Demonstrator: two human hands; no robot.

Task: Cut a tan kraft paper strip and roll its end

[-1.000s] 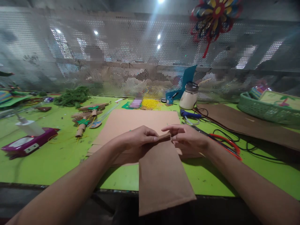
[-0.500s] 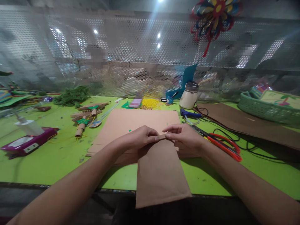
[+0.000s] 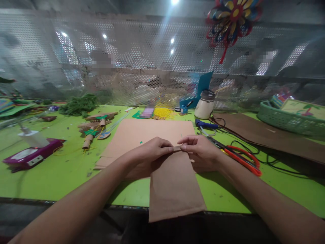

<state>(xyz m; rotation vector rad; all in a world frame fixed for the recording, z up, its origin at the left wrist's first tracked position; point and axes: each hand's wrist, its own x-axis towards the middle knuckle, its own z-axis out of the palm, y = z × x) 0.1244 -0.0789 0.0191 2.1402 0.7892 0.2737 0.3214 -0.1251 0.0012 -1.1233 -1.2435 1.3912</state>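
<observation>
Between my hands is a strip of brown paper [image 3: 176, 186], its far edge folded over and its near end hanging past the table's front edge. My left hand [image 3: 157, 149] pinches the folded edge from the left, fingers closed on it. From the right, my right hand [image 3: 199, 147] grips the same fold between thumb and fingers. Beneath both hands lies a stack of light brown paper sheets [image 3: 152, 130], with a small green scrap [image 3: 141, 142] on top. The undersides of my fingers are hidden.
Red-handled scissors [image 3: 243, 159] and a blue glue gun [image 3: 207, 124] with black cable lie at right. Behind them stand a pale jar [image 3: 204, 105] and a green basket [image 3: 286, 118]. A purple power strip [image 3: 35, 156] and small paper-roll crafts [image 3: 88, 139] are at left on the green table [image 3: 71, 183].
The paper strip's near end has risen slightly. Both hands keep their pinch on the folded edge, almost unmoved.
</observation>
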